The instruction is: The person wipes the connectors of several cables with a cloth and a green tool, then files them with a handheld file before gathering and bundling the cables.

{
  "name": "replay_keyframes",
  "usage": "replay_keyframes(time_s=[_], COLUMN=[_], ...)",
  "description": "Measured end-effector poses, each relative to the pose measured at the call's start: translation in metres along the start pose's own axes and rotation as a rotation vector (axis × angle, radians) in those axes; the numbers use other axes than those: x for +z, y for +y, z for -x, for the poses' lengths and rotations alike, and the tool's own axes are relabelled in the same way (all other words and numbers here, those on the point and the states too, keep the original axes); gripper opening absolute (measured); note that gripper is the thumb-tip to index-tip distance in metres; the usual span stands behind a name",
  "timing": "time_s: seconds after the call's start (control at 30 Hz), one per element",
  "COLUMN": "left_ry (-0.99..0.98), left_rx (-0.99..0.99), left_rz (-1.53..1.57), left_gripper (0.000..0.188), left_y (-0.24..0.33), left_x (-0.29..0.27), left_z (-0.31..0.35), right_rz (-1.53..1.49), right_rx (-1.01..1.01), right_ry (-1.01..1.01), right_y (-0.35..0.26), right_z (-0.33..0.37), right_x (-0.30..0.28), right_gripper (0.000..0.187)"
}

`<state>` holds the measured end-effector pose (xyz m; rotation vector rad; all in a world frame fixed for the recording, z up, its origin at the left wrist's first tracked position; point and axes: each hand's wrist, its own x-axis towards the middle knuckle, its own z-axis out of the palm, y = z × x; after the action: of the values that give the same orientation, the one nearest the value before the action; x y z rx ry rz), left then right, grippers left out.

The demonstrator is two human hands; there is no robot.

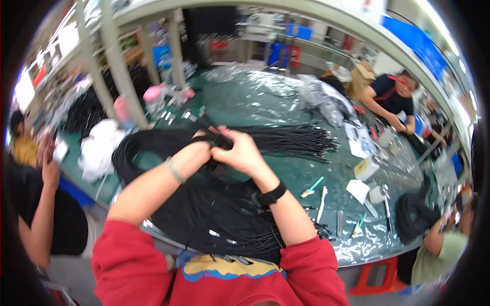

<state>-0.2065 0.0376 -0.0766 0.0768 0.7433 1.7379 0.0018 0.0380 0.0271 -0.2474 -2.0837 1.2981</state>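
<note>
Over the middle of the green worktop (306, 174), the left hand (200, 144) and right hand (239, 151) meet, grasping part of the black cables (293, 137); the left one's fingers are partly hidden. The cable ends fan out to the right, and loops spread toward the person. Beyond the right forearm stand a yellow-and-white jug (366, 169) and a small white bottle (377, 195), their contents impossible to tell. Farther back sits a cardboard box (360, 80).

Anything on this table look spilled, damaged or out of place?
Nothing looks clearly spilled or damaged. Mild untidiness only: two green-handled tools lie askew to the right of the black cables, and clear plastic is bunched up on the far side of the table. Fine cable damage would be too small to tell.
</note>
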Motion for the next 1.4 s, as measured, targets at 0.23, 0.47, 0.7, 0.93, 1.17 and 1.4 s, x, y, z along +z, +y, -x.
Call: replay_keyframes(time_s=[0.23,0.47,0.7,0.93,1.17,1.4], left_ry=[-0.055,-0.668,-0.052,-0.455,-0.985,-1.26], left_rx=[0.249,0.178,0.615,0.854,0.9,1.363], left_rz=[-0.789,-0.775,-1.129,-1.167,-1.39,-1.872], left_gripper=[0.034,0.043,0.035,0.024,0.027,0.03], left_y=[-0.044,-0.018,-0.021,-0.025,-0.027,-0.045], left_x=[0.081,0.072,0.049,0.056,0.127,0.158], left_z=[0.098,0.144,0.201,0.178,0.191,0.186], right_rz=[-0.14,-0.278,-0.228,-0.546,-0.986,-1.389], right_rx=[0.172,0.113,0.241,0.328,0.329,0.305], right_ry=[-0.091,-0.086,-0.055,-0.329,-0.563,-0.571], right_y=[0.017,0.007,0.015,0.005,0.014,0.023], right_z=[0.011,0.014,0.012,0.014,0.018,0.019], right_x=[-0.028,-0.024,-0.043,-0.047,-0.048,-0.039], right_gripper=[0.034,0.027,0.022,0.019,0.018,0.012])
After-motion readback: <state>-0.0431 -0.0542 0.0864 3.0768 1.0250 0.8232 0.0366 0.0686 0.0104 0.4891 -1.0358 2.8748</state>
